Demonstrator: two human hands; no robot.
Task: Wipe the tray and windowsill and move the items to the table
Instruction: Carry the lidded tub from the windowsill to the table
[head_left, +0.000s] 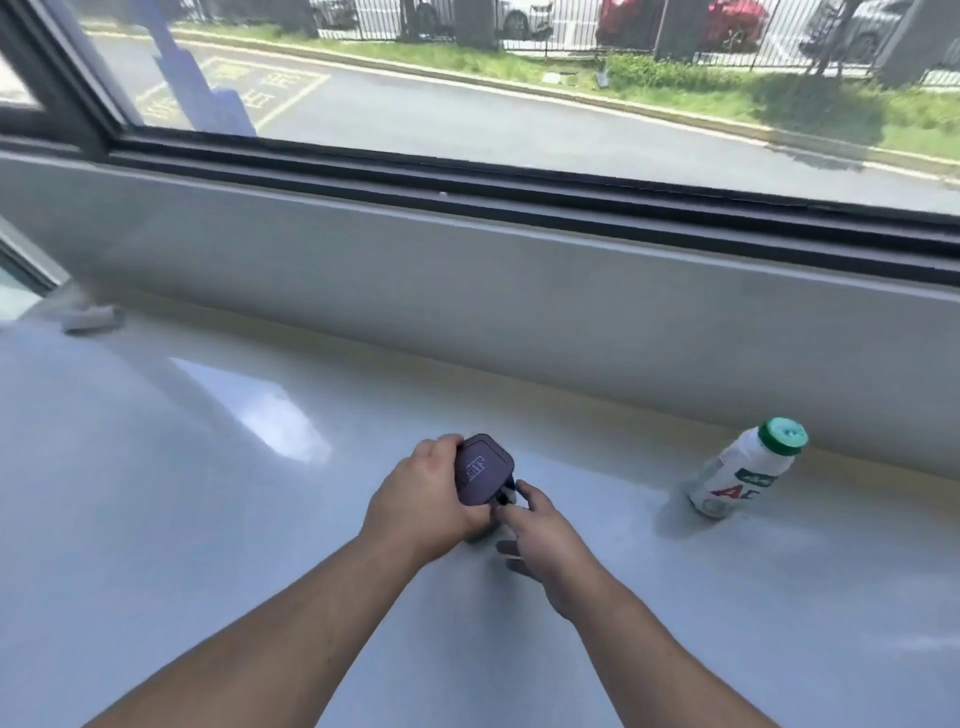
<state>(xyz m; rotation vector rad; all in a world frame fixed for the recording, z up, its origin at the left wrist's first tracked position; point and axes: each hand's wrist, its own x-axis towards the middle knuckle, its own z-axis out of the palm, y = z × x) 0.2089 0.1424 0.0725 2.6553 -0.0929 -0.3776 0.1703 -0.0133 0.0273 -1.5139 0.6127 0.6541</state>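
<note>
A small dark purple container with a square lid (483, 469) stands on the glossy white windowsill (208, 467), near its middle. My left hand (423, 499) wraps around the container's left side and grips it. My right hand (537, 535) reaches in from the right, thumb and forefinger touching a small dark clasp on the container's near right corner. A white bottle with a green cap (745, 470) stands upright on the sill to the right, apart from both hands. No tray or cloth is in view.
A low white wall (467, 291) rises behind the sill up to the dark window frame (519, 192). A small white object (91, 317) lies at the sill's far left corner. Outside the glass are a road, grass and a fence.
</note>
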